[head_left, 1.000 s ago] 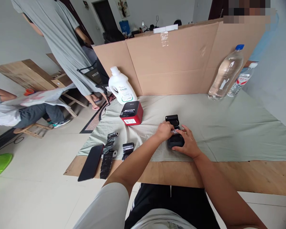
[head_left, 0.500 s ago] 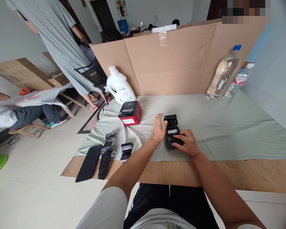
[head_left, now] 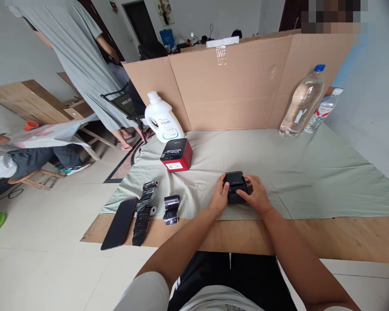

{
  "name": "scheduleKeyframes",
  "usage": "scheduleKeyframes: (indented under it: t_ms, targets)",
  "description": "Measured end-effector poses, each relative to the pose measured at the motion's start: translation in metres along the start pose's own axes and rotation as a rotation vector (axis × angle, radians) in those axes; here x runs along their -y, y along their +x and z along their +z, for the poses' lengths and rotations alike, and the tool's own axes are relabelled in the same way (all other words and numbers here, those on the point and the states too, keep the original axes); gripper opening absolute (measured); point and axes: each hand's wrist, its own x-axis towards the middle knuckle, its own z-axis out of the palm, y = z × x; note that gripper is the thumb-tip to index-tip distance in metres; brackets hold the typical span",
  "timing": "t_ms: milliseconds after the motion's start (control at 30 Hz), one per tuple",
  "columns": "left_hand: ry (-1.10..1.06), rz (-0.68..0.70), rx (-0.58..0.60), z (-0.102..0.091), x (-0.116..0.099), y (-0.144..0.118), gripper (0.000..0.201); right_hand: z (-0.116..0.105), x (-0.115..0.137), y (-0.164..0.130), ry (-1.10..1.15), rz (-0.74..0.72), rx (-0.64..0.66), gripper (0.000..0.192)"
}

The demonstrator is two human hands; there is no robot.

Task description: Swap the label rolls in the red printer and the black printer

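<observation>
My left hand (head_left: 219,195) and right hand (head_left: 256,195) clasp the small black printer (head_left: 235,185) from either side, its lid down, on the green cloth (head_left: 311,172) near the table's front edge. To its left lie black rolls (head_left: 172,209) and a phone (head_left: 120,223); a red printer (head_left: 176,154) sits behind.

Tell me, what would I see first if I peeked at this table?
You'd spot two hands, the left hand and right hand, wrapped around a small black printer at the near middle of the green cloth. Behind it to the left sits a red printer with a white jug behind it. A tall clear bottle stands far right against the cardboard wall.
</observation>
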Motion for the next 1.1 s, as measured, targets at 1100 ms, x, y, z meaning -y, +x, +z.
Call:
scheduleKeyframes:
  t_ms: [1100]
  targets:
    - [-0.297, -0.14, -0.194, 0.014, 0.02, 0.016, 0.036, 0.031, 0.05, -0.024, -0.552, 0.159, 0.027, 0.084]
